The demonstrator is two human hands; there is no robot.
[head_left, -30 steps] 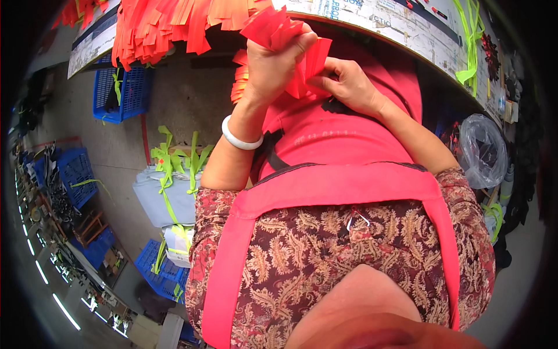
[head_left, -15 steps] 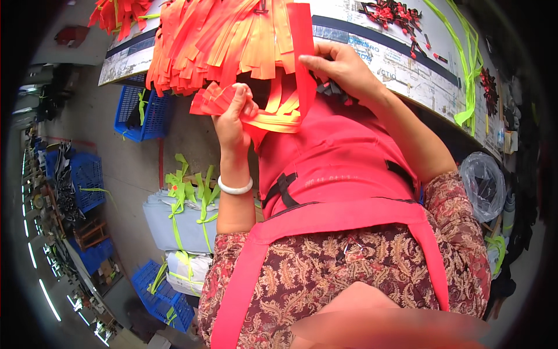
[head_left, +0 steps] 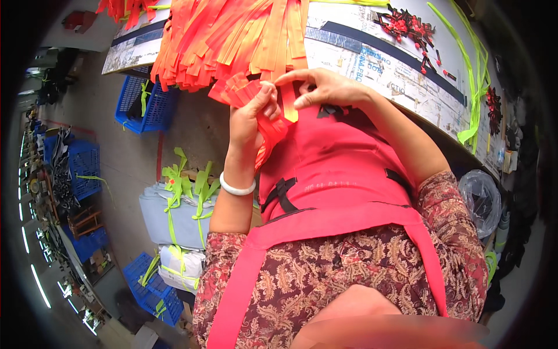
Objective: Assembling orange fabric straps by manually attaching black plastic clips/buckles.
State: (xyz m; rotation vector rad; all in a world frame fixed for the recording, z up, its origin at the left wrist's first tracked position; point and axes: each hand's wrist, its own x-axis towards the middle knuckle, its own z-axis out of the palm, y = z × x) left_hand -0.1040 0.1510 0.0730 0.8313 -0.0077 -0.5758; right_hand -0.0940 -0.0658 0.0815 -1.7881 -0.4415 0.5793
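My left hand (head_left: 256, 116) is closed around a bunch of orange fabric strips (head_left: 270, 136); their cut ends fan out above the thumb and the folded lengths hang below the fist. Close on its right is my right hand (head_left: 331, 90), its index finger stretched toward the left fingertips and its thumb apart. One orange strip hangs between that index finger and thumb, which do not close on it. Beyond both hands, a thick pile of orange strips (head_left: 215, 46) drapes over the near edge of the worktable (head_left: 354, 58).
Small black and red pieces (head_left: 407, 29) lie on the table, with yellow-green ribbons (head_left: 474, 75) at its right. A blue crate (head_left: 142, 104) stands below left. Tied grey bundles (head_left: 168, 215) and another blue crate (head_left: 151, 285) are on the floor. A clear plastic bag (head_left: 479, 200) sits at right.
My right hand has let go of the strip it pinched and moved down and left toward the left hand. My left hand, with the bunch, has shifted right; the folded strips now hang below it.
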